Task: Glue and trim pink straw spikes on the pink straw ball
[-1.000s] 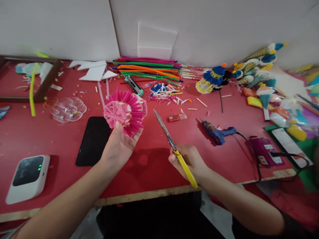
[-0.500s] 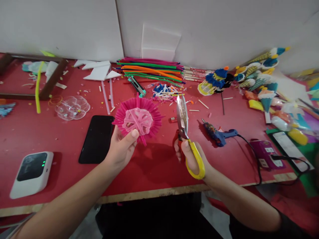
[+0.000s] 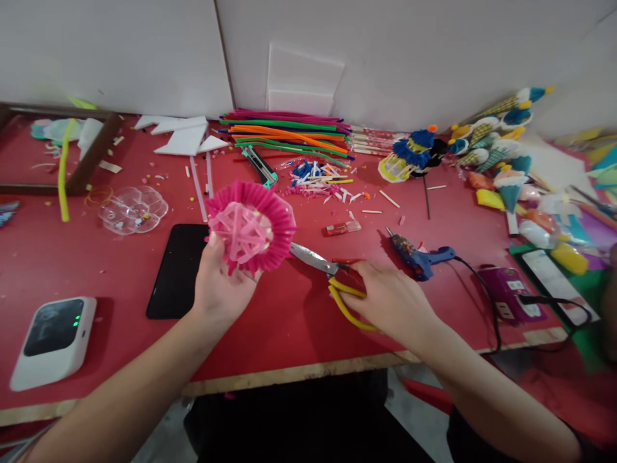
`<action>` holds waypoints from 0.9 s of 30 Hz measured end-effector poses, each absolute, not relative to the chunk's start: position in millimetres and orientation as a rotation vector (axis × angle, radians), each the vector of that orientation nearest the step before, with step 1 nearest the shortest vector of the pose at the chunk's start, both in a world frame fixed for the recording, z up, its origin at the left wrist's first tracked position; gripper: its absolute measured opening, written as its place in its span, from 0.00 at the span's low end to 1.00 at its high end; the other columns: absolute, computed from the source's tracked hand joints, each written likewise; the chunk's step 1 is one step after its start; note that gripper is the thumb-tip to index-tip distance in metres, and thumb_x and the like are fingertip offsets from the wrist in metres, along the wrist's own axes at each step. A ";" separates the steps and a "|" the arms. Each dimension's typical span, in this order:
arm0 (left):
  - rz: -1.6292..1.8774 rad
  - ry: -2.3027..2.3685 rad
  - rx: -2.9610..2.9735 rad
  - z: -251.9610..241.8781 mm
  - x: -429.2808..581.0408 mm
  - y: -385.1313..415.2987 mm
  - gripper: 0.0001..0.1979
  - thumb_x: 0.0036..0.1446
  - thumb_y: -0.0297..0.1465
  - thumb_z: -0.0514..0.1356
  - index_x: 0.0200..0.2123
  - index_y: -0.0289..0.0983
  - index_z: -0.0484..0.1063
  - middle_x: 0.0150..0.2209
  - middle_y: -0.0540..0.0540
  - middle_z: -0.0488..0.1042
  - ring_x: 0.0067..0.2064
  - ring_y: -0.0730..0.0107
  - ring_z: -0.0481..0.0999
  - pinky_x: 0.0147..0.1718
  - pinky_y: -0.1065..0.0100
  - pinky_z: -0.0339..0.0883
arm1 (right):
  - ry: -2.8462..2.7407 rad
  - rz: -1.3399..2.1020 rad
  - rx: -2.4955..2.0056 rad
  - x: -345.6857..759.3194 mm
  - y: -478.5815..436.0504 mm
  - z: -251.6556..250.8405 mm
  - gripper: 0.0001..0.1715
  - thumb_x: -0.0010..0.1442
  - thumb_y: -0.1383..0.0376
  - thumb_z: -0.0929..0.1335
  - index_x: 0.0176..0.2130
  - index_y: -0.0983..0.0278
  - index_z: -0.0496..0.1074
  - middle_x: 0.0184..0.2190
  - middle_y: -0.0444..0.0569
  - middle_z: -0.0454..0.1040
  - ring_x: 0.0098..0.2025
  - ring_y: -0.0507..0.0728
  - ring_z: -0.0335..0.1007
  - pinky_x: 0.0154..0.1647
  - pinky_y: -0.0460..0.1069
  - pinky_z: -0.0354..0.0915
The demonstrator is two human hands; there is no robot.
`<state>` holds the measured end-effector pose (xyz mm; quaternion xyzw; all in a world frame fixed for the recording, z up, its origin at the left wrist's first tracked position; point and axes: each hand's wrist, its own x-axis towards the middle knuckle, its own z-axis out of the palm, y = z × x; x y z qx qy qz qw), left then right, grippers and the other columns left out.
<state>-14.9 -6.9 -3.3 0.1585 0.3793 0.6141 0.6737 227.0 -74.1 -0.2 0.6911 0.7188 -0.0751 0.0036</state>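
My left hand (image 3: 219,283) is closed round a round pink craft piece (image 3: 250,226), a disc of pink straw bits with a lattice in its middle, held up above the red table (image 3: 289,321). My right hand (image 3: 390,299) grips yellow-and-red-handled scissors (image 3: 332,273). Their blades point left and their tips reach the right edge of the pink piece.
A black phone (image 3: 177,270) lies left of my left hand and a white device (image 3: 53,341) sits at the near left. A blue glue gun (image 3: 419,257) with its cable, a purple power strip (image 3: 513,292), coloured straws (image 3: 284,132), straw cuttings (image 3: 318,180) and craft birds (image 3: 496,148) fill the back and right.
The scissors swung from pointing upward to pointing left, with their tips now at the pink piece's right edge. My left hand turned the pink piece slightly and moved it left.
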 end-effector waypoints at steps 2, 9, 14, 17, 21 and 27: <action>1.324 0.879 0.332 -2.1 -15.4 -6.8 0.28 0.32 0.46 0.83 0.37 0.45 0.80 0.38 0.54 0.84 0.53 0.58 0.81 0.49 0.61 0.79 | 2.380 -0.300 2.060 229.3 -74.6 2.6 0.15 0.60 0.61 0.73 0.46 0.64 0.78 0.43 0.58 0.84 0.43 0.66 0.82 0.38 0.53 0.70; 1.228 0.880 0.360 -3.5 -11.9 -7.7 0.21 0.44 0.45 0.79 0.40 0.45 0.81 0.40 0.50 0.85 0.48 0.56 0.84 0.43 0.59 0.83 | 2.612 -0.305 2.128 247.2 -39.8 15.3 0.16 0.67 0.68 0.65 0.46 0.61 0.81 0.43 0.54 0.85 0.41 0.62 0.81 0.42 0.54 0.72; 1.194 0.837 0.416 -7.5 -14.3 -11.1 0.26 0.30 0.37 0.84 0.35 0.43 0.80 0.35 0.52 0.84 0.38 0.66 0.85 0.38 0.70 0.81 | 2.533 -0.079 1.975 245.6 2.3 -7.1 0.29 0.60 0.77 0.64 0.58 0.66 0.77 0.52 0.61 0.82 0.52 0.68 0.77 0.53 0.60 0.70; 1.184 0.859 0.438 -7.0 -15.7 -13.0 0.29 0.24 0.33 0.86 0.32 0.40 0.78 0.29 0.55 0.82 0.29 0.76 0.80 0.27 0.78 0.73 | 2.449 -0.057 1.970 239.5 13.8 -15.8 0.22 0.59 0.78 0.64 0.47 0.68 0.81 0.42 0.61 0.83 0.47 0.66 0.76 0.53 0.58 0.69; 1.171 0.843 0.482 -6.6 -15.5 -14.2 0.35 0.25 0.36 0.86 0.41 0.42 0.80 0.28 0.56 0.82 0.26 0.77 0.78 0.23 0.78 0.68 | 2.515 -0.077 2.081 235.9 13.2 -21.8 0.12 0.59 0.73 0.66 0.37 0.65 0.79 0.37 0.59 0.80 0.43 0.65 0.75 0.51 0.57 0.69; 1.136 0.847 0.471 -9.9 -16.4 -12.6 0.27 0.29 0.43 0.85 0.32 0.40 0.80 0.34 0.52 0.85 0.33 0.69 0.83 0.33 0.72 0.78 | 2.803 -0.371 2.495 232.1 0.8 -29.8 0.09 0.64 0.65 0.64 0.44 0.60 0.72 0.36 0.51 0.79 0.34 0.58 0.72 0.38 0.51 0.67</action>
